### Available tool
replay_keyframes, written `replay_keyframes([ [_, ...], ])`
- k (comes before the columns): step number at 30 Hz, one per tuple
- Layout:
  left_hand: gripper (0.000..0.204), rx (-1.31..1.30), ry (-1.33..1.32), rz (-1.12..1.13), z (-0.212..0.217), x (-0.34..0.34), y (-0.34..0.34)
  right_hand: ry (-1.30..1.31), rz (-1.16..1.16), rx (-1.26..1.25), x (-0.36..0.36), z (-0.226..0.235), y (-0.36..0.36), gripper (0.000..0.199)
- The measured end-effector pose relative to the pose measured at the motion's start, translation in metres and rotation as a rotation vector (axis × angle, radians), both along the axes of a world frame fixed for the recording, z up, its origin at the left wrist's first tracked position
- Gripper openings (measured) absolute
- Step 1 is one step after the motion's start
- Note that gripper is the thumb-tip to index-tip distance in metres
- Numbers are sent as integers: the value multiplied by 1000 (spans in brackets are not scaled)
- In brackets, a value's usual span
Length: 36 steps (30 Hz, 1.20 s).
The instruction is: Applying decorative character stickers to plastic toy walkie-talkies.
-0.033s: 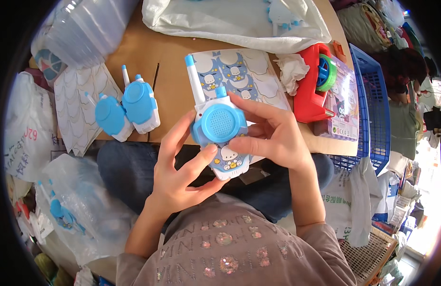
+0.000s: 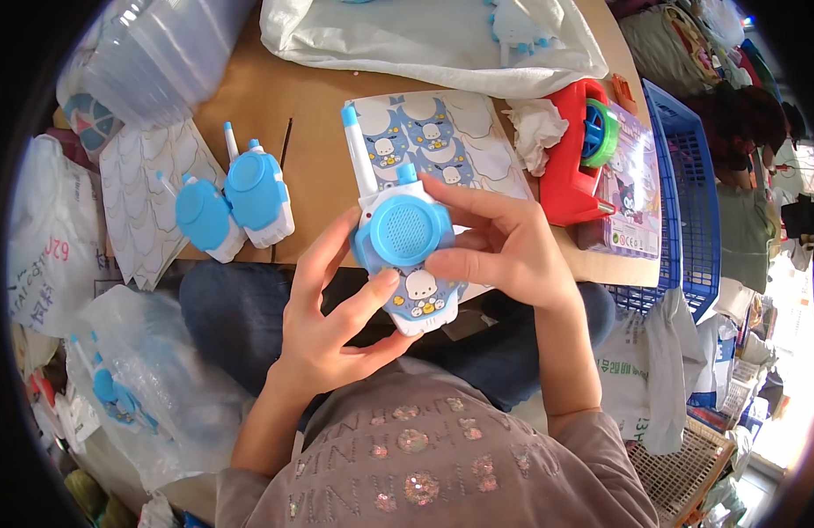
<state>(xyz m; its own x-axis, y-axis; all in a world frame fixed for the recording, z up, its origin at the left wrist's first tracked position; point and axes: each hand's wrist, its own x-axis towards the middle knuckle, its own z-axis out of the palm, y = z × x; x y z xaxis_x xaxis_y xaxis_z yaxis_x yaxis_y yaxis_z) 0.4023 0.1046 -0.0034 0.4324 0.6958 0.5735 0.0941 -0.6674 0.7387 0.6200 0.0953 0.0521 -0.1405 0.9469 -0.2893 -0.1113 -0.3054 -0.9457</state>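
Note:
A blue and white toy walkie-talkie (image 2: 401, 238) with a long antenna and a round speaker grille is held over my lap, front face up. My left hand (image 2: 330, 310) cradles it from below, thumb pressing a cartoon sticker on its lower face. My right hand (image 2: 504, 245) grips its right side, fingers over the speaker edge. Behind it on the wooden table (image 2: 315, 97) lies a sticker sheet (image 2: 438, 132) with cartoon dog faces. Two more blue walkie-talkies (image 2: 235, 202) lie side by side to the left.
A red tape dispenser (image 2: 576, 150) and crumpled tissue (image 2: 535, 128) sit at right, beside a purple toy package (image 2: 631, 189) and a blue basket (image 2: 684, 185). A white bag (image 2: 425, 40) lies at the back. Clear plastic bags (image 2: 139, 387) of toys are at my left.

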Motion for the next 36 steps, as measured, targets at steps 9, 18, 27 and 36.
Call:
replay_keyframes([
  [9, 69, 42, 106, -15, 4, -8, -10, -21, 65, -13, 11, -11, 2, 50],
  [18, 85, -12, 152, 15, 13, -18, -12, -178, -129, 133, -14, -19, -13, 34],
  [27, 94, 42, 211, 225, 30, -33, -19, 257, -50, 224, -57, -27, -31, 68],
  [36, 100, 6, 170, 348, 70, -95, -58, 455, 416, -49, -46, -10, 0, 42],
])
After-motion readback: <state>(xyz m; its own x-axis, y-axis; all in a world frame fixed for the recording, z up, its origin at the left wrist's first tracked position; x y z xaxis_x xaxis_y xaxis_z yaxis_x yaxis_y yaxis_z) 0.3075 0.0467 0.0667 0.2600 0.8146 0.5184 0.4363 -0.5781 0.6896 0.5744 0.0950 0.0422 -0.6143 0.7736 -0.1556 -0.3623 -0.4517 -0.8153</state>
